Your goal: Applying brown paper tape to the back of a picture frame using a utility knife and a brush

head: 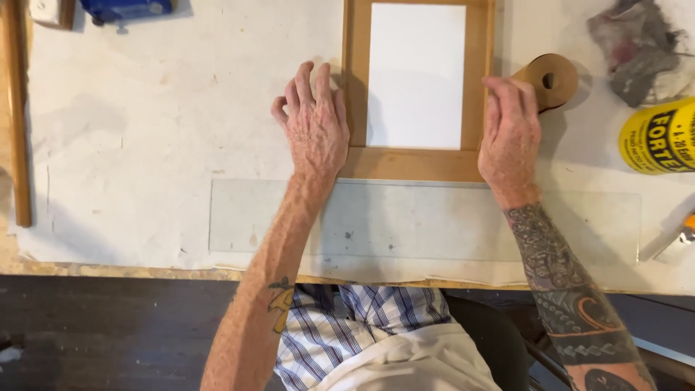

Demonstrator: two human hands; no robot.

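Note:
A brown wooden picture frame [409, 164] lies flat on the paper-covered bench, with a white sheet [416, 72] inside its opening. My left hand [313, 127] rests palm down, fingers spread, against the frame's left rail near the lower corner. My right hand [509, 130] lies over the frame's right rail, fingers together and flat. Neither hand grips anything. A long clear glass strip [434, 221] lies just below the frame, under both forearms.
A roll of brown paper tape [554, 76] sits right of my right hand. A yellow tin [659, 136] and a grey rag [637, 51] are at the far right, a wooden strip [16, 108] at the far left, a blue tool [127, 9] at the top.

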